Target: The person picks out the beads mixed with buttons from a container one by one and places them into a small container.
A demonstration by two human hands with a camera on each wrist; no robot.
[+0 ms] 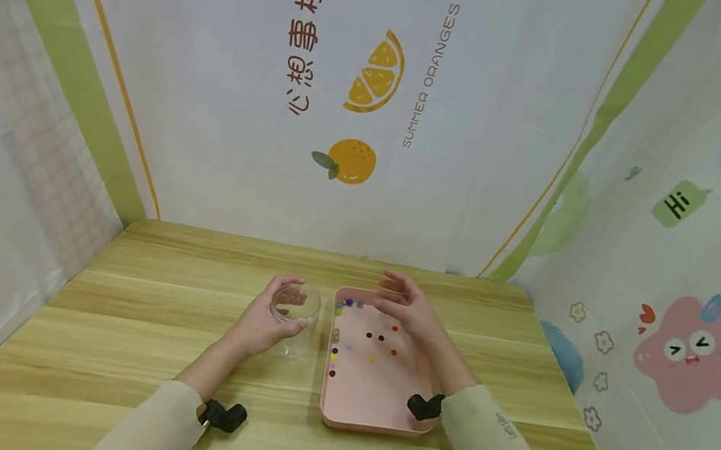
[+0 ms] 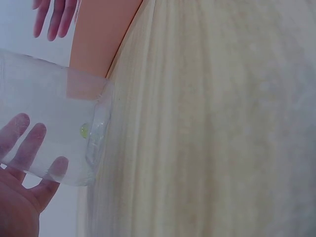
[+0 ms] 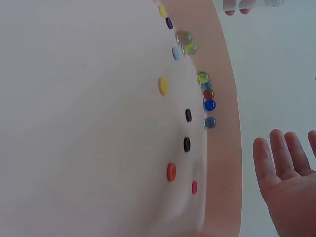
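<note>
The likeliest trouble is a slip: the left hand (image 1: pixel 259 325) has thumb and fingers curved round a clear jar (image 2: pixel 54 98), and its slick wall could slide or tip if that grasp loosens. Whether the base touches the table (image 1: pixel 72 354) cannot be told. The right hand (image 1: pixel 410 313), fingers outstretched, apart and empty, is above the tray's far right corner; a low sweep there could scatter the small pieces.

The jar, smooth, cylindrical and open-topped, stands just beside the left edge of the matt pink tray (image 1: pixel 370 403); a yellow-green marble (image 2: pixel 84 130) shows near its base. Glossy glass marbles (image 3: pixel 210 104), prone to roll, line the tray's left edge towards the far left corner. Flat round buttons (image 3: pixel 163 86) lie mostly in the far half, on a smooth floor
</note>
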